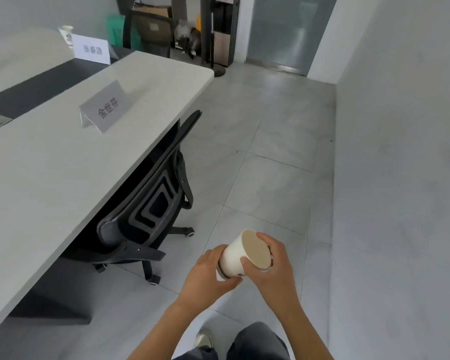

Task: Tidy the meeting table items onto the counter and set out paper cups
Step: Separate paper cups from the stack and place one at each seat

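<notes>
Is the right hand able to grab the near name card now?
Probably not: the right hand and left hand both hold the cups, and the card stands well away on the table.

Head camera looks forward and down along table (63,165) and floor (276,157).

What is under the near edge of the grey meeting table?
A black mesh-backed office chair is tucked under the grey tabletop, with its backrest and castors showing. Whatever lies further under is hidden by the top.
</notes>
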Action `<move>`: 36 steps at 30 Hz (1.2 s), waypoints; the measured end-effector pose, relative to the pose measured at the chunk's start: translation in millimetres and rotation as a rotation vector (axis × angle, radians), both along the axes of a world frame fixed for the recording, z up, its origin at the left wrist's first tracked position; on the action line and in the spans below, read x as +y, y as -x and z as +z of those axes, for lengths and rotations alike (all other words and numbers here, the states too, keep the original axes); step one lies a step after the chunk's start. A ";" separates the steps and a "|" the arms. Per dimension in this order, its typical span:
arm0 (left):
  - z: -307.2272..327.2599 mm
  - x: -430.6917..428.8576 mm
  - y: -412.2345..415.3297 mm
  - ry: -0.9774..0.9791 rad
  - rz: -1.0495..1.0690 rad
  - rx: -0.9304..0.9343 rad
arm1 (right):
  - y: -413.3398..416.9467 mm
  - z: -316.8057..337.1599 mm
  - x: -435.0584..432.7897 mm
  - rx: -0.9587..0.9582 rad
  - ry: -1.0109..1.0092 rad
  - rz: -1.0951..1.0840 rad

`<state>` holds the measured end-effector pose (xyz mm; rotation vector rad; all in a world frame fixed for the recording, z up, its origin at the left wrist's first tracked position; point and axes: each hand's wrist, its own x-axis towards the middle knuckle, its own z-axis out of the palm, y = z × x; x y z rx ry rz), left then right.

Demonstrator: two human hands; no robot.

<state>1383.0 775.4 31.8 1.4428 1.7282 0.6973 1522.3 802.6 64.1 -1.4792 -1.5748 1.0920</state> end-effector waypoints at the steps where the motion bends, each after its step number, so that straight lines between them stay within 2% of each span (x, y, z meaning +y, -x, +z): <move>1: -2.2 9.5 -0.3 0.008 0.002 0.017 | -1.3 -2.6 11.4 0.001 0.014 -0.004; 11: -4.7 165.2 -35.3 -0.020 0.199 0.053 | -28.5 -0.5 188.3 -0.023 -0.065 0.211; 15: 8.1 230.4 -64.5 -0.056 0.280 0.061 | -51.0 5.9 262.1 -0.036 -0.084 0.209; 19: 22.0 266.0 -67.5 -0.057 0.325 0.200 | -52.7 4.4 317.8 0.047 0.009 0.191; 28: 74.9 324.9 24.0 -0.305 0.736 0.488 | 23.4 4.1 413.5 0.084 0.022 0.363; 33: 99.2 369.1 102.7 -0.348 0.947 0.387 | 90.1 17.8 466.8 0.103 0.013 0.409; 36: 101.8 377.5 151.9 -0.327 1.063 0.410 | 135.5 26.0 496.6 0.112 -0.036 0.412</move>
